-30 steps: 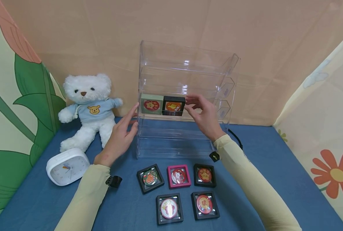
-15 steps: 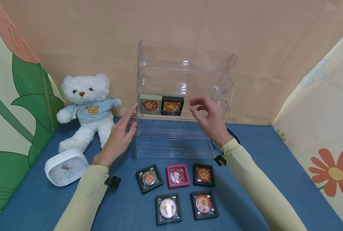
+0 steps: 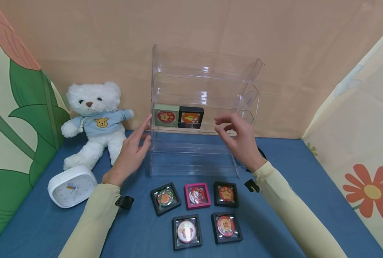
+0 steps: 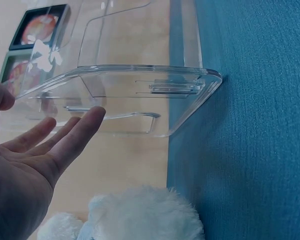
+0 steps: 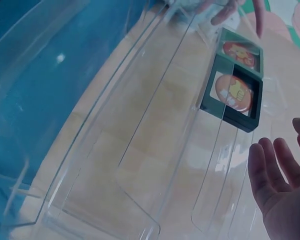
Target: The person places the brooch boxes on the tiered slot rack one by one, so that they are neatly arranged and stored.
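Observation:
A clear acrylic tiered display rack (image 3: pixel 194 163) stands at the back of the table. On its middle tier, at the left end, a green framed badge box (image 3: pixel 166 115) and a black framed badge box (image 3: pixel 191 117) sit side by side. My left hand (image 3: pixel 130 152) has its fingers straight, fingertips at the rack's left side panel; the left wrist view shows the palm (image 4: pixel 27 175) facing that panel. To the right of the black box, in front of the middle tier, my right hand (image 3: pixel 239 138) holds nothing, fingers loosely bent and apart from the box.
Several framed badge boxes lie in two rows before the rack, among them a pink one (image 3: pixel 197 195) and a black one with a red badge (image 3: pixel 226 227). A white teddy bear (image 3: pixel 94 125) sits to the left, behind a white clock (image 3: pixel 72 187).
My right hand has let go of the black box's right edge and drawn back to the right. Both boxes stay on the middle tier; my left hand keeps its place at the rack.

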`<action>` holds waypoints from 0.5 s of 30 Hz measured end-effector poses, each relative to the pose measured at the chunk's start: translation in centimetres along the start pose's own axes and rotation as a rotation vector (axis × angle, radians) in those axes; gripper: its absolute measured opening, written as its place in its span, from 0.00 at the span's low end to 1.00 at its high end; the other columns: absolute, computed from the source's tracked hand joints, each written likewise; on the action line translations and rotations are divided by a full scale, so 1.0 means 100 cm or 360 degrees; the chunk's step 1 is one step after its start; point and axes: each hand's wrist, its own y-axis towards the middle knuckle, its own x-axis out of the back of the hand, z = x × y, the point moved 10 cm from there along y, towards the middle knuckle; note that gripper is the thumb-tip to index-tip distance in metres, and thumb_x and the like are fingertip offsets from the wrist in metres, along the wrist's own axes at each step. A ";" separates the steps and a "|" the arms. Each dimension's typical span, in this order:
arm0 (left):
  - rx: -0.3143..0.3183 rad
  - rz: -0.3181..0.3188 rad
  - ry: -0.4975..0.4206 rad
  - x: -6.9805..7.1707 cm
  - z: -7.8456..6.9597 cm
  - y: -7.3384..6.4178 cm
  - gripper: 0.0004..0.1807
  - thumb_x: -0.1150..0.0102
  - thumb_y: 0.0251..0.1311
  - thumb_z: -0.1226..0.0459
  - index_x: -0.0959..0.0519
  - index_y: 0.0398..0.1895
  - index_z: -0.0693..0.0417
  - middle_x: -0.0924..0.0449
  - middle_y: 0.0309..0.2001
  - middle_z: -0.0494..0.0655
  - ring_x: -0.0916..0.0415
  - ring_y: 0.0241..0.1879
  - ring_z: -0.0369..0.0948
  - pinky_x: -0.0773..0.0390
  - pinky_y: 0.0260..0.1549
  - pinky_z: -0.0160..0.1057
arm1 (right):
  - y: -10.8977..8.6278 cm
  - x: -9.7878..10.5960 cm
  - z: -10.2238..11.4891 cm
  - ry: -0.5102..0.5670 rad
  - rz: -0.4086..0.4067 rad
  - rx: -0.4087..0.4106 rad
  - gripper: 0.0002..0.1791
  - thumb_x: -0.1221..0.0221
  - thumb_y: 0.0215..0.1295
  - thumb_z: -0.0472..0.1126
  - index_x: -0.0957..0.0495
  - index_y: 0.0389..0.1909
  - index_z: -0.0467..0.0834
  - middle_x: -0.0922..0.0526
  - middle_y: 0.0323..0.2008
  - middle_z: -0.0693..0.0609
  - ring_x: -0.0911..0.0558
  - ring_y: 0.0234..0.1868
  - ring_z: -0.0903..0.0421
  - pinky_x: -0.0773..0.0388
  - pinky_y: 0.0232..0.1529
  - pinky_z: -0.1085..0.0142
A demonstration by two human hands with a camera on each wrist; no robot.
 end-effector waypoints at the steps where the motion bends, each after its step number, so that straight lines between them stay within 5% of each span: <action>1: 0.0001 -0.0001 0.0001 0.000 0.000 0.000 0.37 0.53 0.77 0.66 0.51 0.82 0.29 0.32 0.69 0.58 0.24 0.60 0.57 0.20 0.47 0.57 | -0.002 0.000 0.001 -0.0004 0.0014 -0.0002 0.16 0.34 0.67 0.34 0.21 0.55 0.41 0.17 0.51 0.51 0.20 0.50 0.56 0.18 0.47 0.56; 15: 0.0013 0.0003 0.0007 0.000 0.002 0.000 0.37 0.53 0.77 0.67 0.51 0.82 0.30 0.32 0.69 0.59 0.25 0.60 0.57 0.20 0.47 0.58 | -0.039 0.001 -0.002 -0.0088 0.0122 -0.0070 0.16 0.33 0.64 0.32 0.20 0.52 0.43 0.17 0.48 0.52 0.19 0.47 0.57 0.17 0.45 0.58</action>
